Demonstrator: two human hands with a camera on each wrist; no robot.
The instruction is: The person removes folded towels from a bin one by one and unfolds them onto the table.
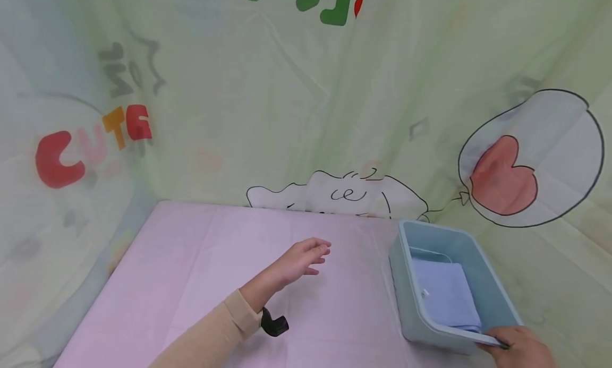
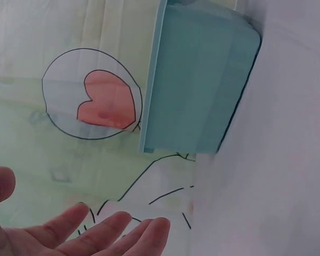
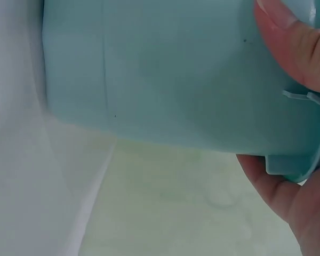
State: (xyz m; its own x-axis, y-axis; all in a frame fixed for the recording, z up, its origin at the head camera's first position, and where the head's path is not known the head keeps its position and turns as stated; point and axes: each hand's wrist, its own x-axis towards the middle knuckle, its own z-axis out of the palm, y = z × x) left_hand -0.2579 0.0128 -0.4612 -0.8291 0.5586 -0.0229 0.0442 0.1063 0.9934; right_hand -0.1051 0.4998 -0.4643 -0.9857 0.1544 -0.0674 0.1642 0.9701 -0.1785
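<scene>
A light blue plastic bin [image 1: 404,283] stands at the right of the table, with a folded light blue cloth [image 1: 444,293] lying inside it. My right hand [image 1: 518,347] grips the bin's near right corner by the rim. In the right wrist view the thumb [image 3: 296,45] presses the outer wall while other fingers go round the rim's side. My left hand [image 1: 301,259] hovers over the middle of the table, fingers loosely extended and holding nothing. The left wrist view has its spread fingers [image 2: 112,234] apart from the bin's side wall [image 2: 197,85].
A pink cloth covers the table [image 1: 201,272]. Pale green printed curtains [image 1: 239,108] hang along the back and both sides, and the bin stands close to the right one. A black wrist-camera piece [image 1: 274,324] sticks out beneath the left cuff.
</scene>
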